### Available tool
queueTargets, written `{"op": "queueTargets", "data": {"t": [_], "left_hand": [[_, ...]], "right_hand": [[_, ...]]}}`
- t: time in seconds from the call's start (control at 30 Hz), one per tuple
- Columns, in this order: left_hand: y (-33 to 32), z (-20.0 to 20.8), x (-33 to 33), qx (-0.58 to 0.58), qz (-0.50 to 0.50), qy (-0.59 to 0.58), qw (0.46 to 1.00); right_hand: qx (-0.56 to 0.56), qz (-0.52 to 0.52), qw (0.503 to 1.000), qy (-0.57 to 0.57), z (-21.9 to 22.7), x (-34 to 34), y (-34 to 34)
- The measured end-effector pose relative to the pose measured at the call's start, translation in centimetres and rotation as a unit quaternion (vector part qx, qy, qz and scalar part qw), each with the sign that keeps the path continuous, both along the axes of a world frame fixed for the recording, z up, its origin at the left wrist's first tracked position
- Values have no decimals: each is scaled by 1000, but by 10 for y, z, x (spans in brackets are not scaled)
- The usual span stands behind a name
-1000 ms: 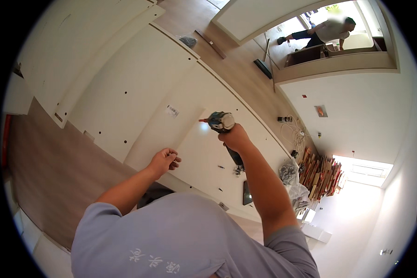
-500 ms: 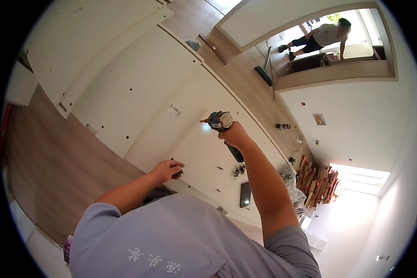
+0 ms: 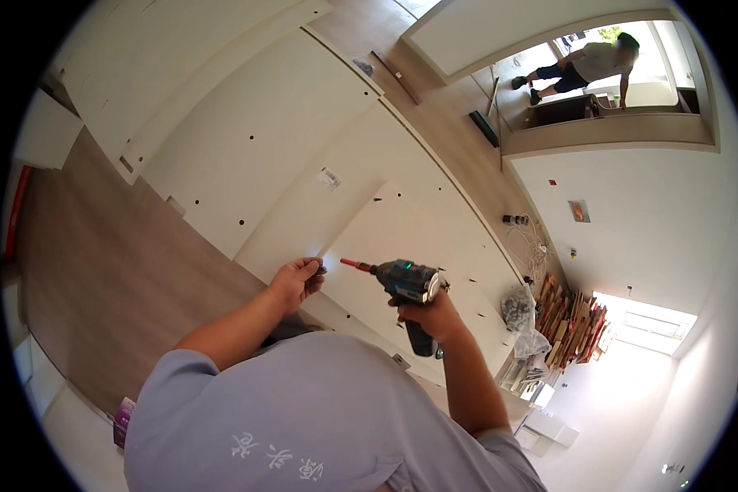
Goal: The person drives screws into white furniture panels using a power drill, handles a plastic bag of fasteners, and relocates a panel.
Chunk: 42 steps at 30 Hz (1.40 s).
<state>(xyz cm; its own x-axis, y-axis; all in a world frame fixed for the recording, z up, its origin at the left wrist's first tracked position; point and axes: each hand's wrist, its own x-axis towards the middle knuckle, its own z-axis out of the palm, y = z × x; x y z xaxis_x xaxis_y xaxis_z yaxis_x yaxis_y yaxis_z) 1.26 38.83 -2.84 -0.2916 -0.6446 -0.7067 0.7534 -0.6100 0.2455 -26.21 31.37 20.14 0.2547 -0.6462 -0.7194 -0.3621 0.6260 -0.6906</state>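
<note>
single head-worn fisheye view, looking down, hands close

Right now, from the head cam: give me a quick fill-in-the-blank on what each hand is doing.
1. The right hand holds a cordless ____ by its handle.
2. The tool's red-shafted bit points toward the ____ hand.
3. The left hand pinches a small dark item over the ____ coloured panels lying on the wood floor.
4. In the far doorway another ____ bends over.

Missing words: drill; left; white; person
</note>
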Motion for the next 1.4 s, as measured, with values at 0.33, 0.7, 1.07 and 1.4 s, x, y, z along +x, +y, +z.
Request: {"op": "queueTargets", "data": {"t": [0.33, 0.7, 1.07, 1.4], "left_hand": [[-5, 22, -9, -5, -24, 46, 999], [32, -4, 32, -145, -159, -345, 914], [4, -6, 38, -182, -291, -329, 880], [3, -2, 38, -155, -292, -312, 891]], "right_hand": [[16, 28, 999, 39, -5, 16, 29], [-82, 156, 956, 235, -51, 39, 42], [-153, 398, 838, 341, -21, 92, -4], [-156, 385, 847, 331, -24, 92, -8]]}}
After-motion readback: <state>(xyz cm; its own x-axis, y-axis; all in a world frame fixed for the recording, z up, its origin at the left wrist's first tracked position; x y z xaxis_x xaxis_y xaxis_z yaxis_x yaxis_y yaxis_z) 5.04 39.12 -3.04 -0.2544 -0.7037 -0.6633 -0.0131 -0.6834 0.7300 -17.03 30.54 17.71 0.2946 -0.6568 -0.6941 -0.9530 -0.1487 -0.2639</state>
